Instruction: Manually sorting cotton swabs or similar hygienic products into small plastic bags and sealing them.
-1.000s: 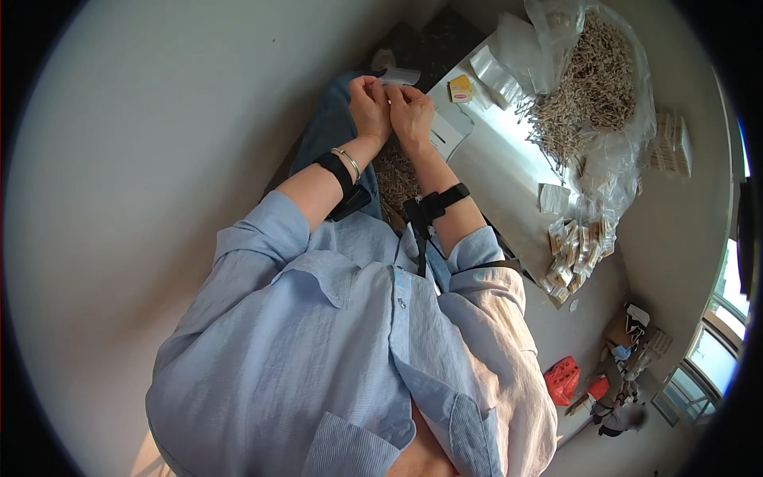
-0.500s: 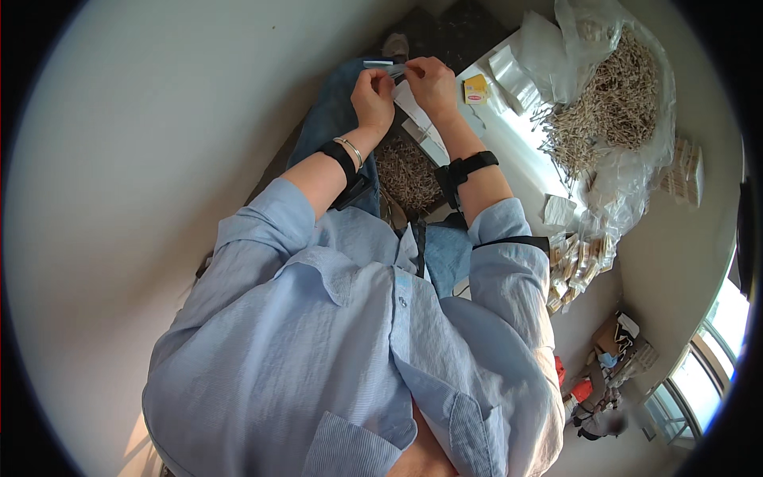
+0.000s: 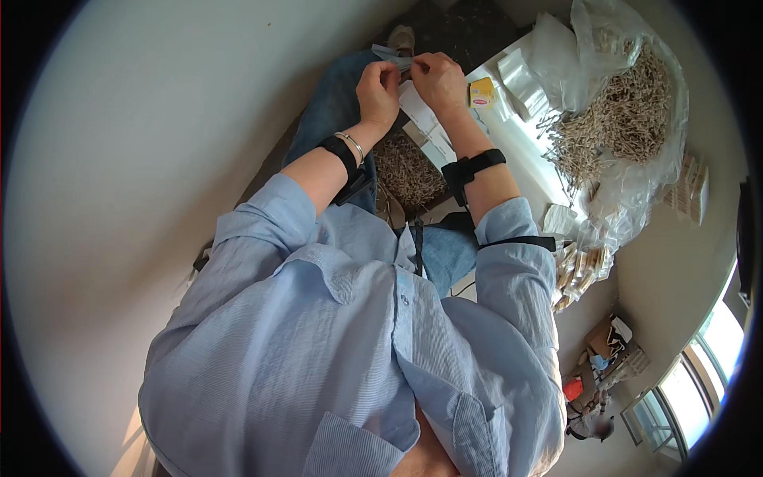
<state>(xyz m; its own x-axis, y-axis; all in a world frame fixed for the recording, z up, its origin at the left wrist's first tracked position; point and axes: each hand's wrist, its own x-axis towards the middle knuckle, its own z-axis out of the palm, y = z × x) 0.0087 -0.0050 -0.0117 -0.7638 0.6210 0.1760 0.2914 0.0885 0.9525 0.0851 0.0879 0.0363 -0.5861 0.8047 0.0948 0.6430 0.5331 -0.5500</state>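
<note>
My left hand (image 3: 378,87) and my right hand (image 3: 436,79) meet above my lap, both pinching a small clear plastic bag (image 3: 395,57) held flat between the fingertips. Each wrist wears a black band, and the left one also has a thin bracelet. Below the hands, on my lap, lies a pile of small pale wooden sticks (image 3: 407,171). What is inside the bag I cannot tell.
A white table (image 3: 520,139) on my right carries a large clear sack of wooden sticks (image 3: 624,119), a stack of small clear bags (image 3: 520,79), a yellow box (image 3: 482,92) and filled packets (image 3: 580,266). A pale wall fills the left.
Both hands have lifted away from my lap and spread slightly apart, and the small clear bag now shows stretched between the fingertips.
</note>
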